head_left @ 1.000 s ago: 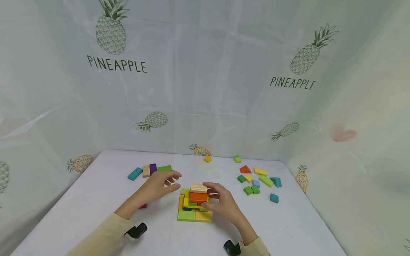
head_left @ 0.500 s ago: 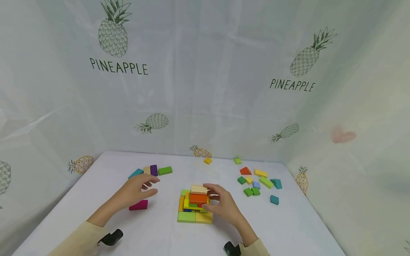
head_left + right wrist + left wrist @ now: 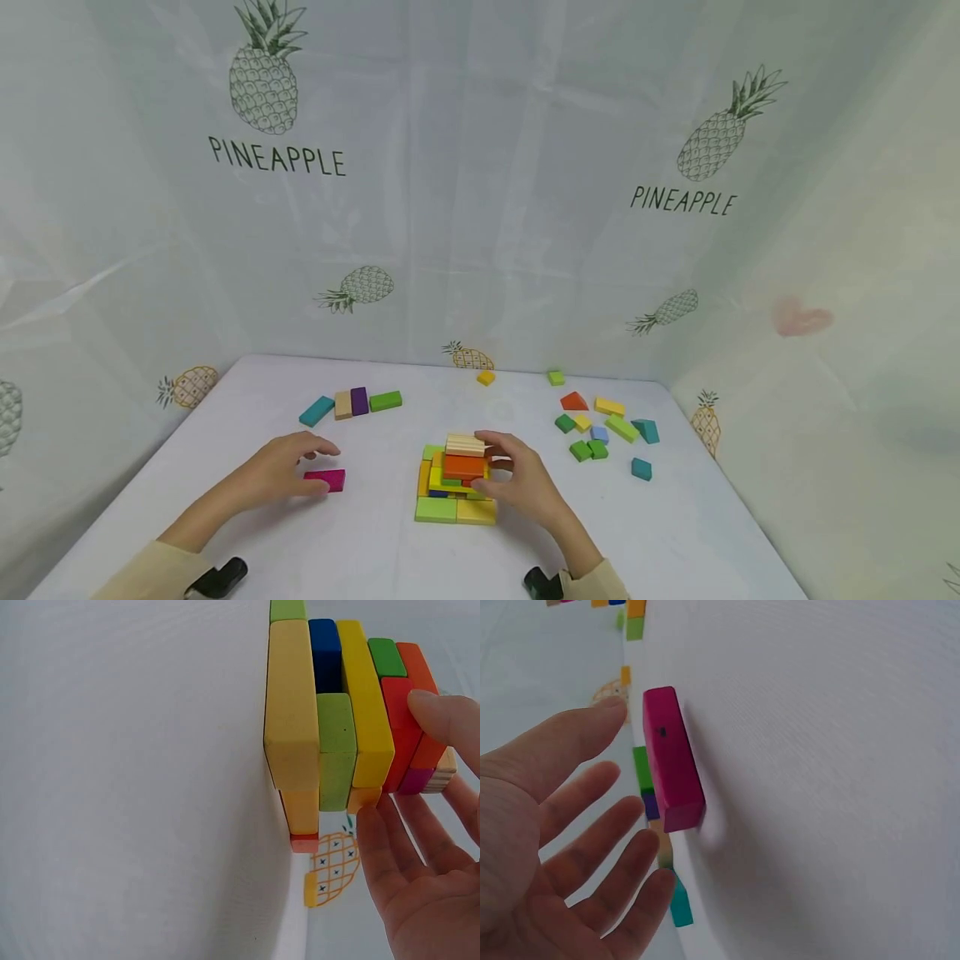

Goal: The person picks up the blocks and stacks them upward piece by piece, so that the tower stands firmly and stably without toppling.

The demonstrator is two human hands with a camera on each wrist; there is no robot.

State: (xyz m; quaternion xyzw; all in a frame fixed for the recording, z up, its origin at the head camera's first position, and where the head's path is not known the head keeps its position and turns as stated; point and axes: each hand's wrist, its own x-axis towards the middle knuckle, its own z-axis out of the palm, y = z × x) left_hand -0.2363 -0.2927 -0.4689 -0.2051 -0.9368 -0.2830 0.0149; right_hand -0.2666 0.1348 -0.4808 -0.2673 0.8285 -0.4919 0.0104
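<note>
A magenta block (image 3: 330,479) lies on the table at the left, its long narrow side toward my left hand (image 3: 273,473). In the left wrist view the thumb and spread fingers stand just off the magenta block (image 3: 673,761), with nothing between them. A layered stack of coloured blocks (image 3: 450,508) stands in the middle of the table. Its top is a ribbed pale wood block (image 3: 465,445) above an orange block (image 3: 463,466). My right hand (image 3: 521,479) holds the stack's right end. In the right wrist view the thumb lies on a red block (image 3: 401,739), with the fingers round the far side.
Behind the left hand lie a teal block (image 3: 317,411), a tan block (image 3: 342,405), a purple block (image 3: 359,401) and a green block (image 3: 386,401). Several small blocks, among them a red triangle (image 3: 574,402) and a light green block (image 3: 622,427), are scattered at the back right.
My left hand has moved away from the stack, left and toward the front, to the magenta block, uncovering the blocks behind. The right hand and the stack have stayed in place.
</note>
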